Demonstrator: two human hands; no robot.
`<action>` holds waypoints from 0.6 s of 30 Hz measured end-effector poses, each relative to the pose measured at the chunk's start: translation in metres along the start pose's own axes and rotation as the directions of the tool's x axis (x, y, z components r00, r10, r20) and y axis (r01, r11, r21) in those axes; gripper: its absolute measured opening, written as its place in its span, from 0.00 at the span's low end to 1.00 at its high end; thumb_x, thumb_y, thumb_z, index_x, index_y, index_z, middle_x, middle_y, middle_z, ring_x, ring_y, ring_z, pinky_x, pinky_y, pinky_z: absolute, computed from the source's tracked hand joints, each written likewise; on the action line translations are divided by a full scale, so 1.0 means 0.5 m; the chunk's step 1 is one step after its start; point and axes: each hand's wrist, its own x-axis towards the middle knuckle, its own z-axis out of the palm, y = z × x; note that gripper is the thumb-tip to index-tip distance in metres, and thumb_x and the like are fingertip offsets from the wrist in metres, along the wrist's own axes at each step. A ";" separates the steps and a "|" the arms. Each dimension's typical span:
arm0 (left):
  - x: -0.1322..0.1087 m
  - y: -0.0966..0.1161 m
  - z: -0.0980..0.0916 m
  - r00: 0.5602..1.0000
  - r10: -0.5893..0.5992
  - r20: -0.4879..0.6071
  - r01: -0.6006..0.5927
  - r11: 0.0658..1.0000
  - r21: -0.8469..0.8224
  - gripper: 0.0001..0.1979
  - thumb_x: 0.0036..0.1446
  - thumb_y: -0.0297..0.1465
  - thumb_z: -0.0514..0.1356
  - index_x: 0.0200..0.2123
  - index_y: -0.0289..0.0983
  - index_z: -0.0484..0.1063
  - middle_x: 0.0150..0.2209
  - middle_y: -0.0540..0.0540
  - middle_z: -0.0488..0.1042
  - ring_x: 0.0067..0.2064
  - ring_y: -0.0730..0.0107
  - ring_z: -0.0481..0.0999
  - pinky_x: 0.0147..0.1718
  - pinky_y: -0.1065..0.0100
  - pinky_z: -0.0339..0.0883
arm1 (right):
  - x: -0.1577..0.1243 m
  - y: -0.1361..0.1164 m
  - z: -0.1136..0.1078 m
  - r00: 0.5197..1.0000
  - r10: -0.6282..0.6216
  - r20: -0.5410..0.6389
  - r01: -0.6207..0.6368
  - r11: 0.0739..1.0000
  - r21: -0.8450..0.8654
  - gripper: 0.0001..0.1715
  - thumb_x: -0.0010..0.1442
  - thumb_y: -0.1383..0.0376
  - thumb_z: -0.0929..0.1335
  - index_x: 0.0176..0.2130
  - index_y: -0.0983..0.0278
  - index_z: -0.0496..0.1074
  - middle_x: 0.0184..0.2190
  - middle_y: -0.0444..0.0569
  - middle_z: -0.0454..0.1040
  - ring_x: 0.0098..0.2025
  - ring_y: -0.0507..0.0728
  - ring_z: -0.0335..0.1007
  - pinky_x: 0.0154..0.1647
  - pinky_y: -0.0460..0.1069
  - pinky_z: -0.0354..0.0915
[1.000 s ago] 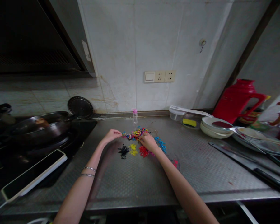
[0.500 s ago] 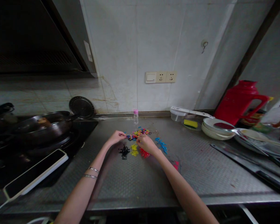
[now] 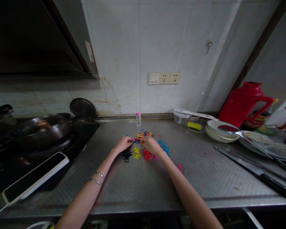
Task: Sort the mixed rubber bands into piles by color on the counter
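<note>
On the metal surface (image 3: pixel 138 190), the multicolour pile of small pcs (image 3: pixel 146 134) is met by L hand (image 3: pixel 122 144) & R hand (image 3: pixel 153 146), fingers curled, hold can't be told; pcs best teased singly, yellow pile (image 3: pixel 137 153) undisturbed.

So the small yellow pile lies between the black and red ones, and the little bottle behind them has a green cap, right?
Not quite: the cap is pink, as the head view shows. The yellow pile does lie between the black pile and the red pile, with the bottle behind.
</note>
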 end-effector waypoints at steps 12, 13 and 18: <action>-0.003 0.008 -0.008 0.997 0.064 -0.037 -0.058 0.988 0.142 0.11 0.51 0.32 0.54 0.31 0.37 0.76 0.31 0.45 0.76 0.31 0.69 0.71 0.30 0.73 0.57 | -0.004 0.019 0.012 0.995 0.094 -0.043 -0.099 0.985 -0.139 0.16 0.59 0.67 0.58 0.41 0.62 0.70 0.39 0.50 0.70 0.44 0.53 0.62 0.45 0.45 0.56; -0.003 0.008 -0.009 0.997 0.065 -0.034 -0.060 0.989 0.134 0.12 0.51 0.33 0.54 0.30 0.36 0.76 0.30 0.45 0.76 0.31 0.69 0.71 0.31 0.73 0.57 | -0.004 0.019 0.012 0.996 0.084 -0.037 -0.089 0.986 -0.141 0.16 0.58 0.68 0.58 0.42 0.62 0.70 0.39 0.50 0.70 0.45 0.53 0.62 0.45 0.45 0.56; -0.003 0.006 -0.014 0.999 0.035 -0.025 -0.033 0.997 0.063 0.12 0.51 0.34 0.54 0.33 0.36 0.76 0.31 0.44 0.76 0.32 0.68 0.71 0.33 0.72 0.59 | -0.004 0.019 0.015 0.999 0.053 0.006 -0.051 0.990 -0.133 0.16 0.56 0.69 0.60 0.42 0.61 0.71 0.39 0.49 0.70 0.44 0.53 0.61 0.45 0.45 0.56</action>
